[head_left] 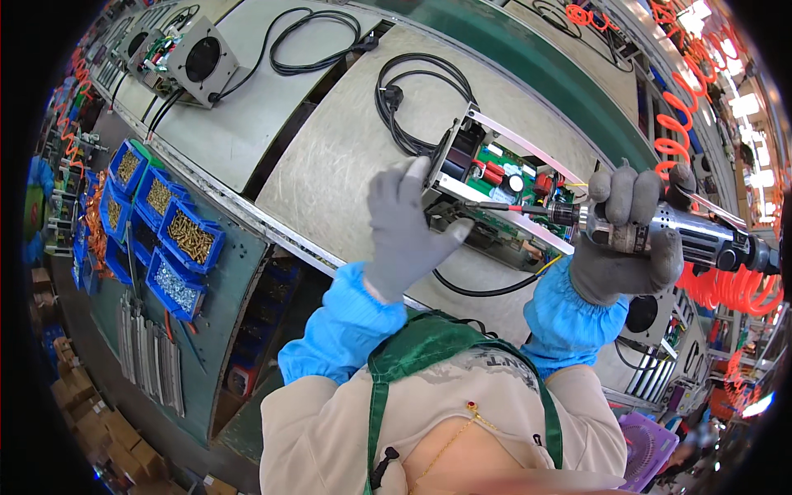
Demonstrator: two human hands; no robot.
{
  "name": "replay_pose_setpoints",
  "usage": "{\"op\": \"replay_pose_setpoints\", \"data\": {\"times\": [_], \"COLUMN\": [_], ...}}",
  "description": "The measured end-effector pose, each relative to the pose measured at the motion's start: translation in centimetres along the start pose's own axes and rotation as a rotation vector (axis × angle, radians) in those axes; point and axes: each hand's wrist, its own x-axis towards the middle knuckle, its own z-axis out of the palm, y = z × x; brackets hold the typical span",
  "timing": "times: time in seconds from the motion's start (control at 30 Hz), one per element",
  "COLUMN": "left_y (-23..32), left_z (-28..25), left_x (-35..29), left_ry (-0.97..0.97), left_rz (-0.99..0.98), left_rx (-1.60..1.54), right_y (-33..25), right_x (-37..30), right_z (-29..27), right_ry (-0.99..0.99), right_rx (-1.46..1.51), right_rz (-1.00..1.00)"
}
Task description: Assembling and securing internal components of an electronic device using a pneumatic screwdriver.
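Note:
In my right hand (624, 239), gloved in grey, is an air screwdriver (689, 237) with a silver body, held level. Its long bit points left, and the tip lies over the near side of an open-framed electronic unit (495, 132). That unit has metal rails, a green circuit board (503, 157) and red and black components. My left hand (404, 223), also gloved in grey, is at the unit's left end with fingers and thumb spread apart. Its fingertips seem to touch the end panel. Whether a screw sits at the bit tip is too small to tell.
A coiled black power cord (412, 99) lies behind the unit on the metal worktop (330, 157). Blue bins (188, 235) of screws stand at the left, beside metal strips (153, 355). Another fan-fitted unit (200, 62) sits far left. Orange coiled air hoses (675, 124) hang at the right.

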Motion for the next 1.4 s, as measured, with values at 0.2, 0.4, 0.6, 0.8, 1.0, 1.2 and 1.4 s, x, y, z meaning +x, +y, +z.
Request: {"op": "replay_pose_setpoints", "data": {"times": [0.2,0.4,0.6,0.8,1.0,1.2,1.4], "left_y": [-1.6,-2.0,-1.4,-1.6,-1.1,-2.3,-6.0], "left_z": [3.9,3.5,3.1,3.8,4.9,4.2,0.9], "left_x": [-0.2,0.0,0.1,-0.5,-0.7,0.2,6.6], "left_ry": [0.070,0.049,0.042,0.031,0.081,-0.051,-0.261], "left_rz": [0.041,0.087,0.051,-0.005,-0.065,-0.070,0.036], "left_rx": [0.089,0.094,0.083,0.032,-0.100,-0.188,-0.215], "right_y": [1.9,3.4,4.1,4.2,1.0,-5.8,-12.3], "right_x": [0.8,1.4,1.5,1.4,2.9,1.9,1.7], "right_z": [-0.2,0.0,1.1,2.1,1.1,-0.2,-1.0], "right_ry": [-0.079,-0.147,-0.302,-0.420,-0.412,-0.110,-0.072], "right_rx": [-0.110,-0.132,-0.128,-0.270,-0.193,-0.089,0.006], "right_rz": [0.016,0.018,0.012,-0.009,-0.084,-0.270,-0.333]}}
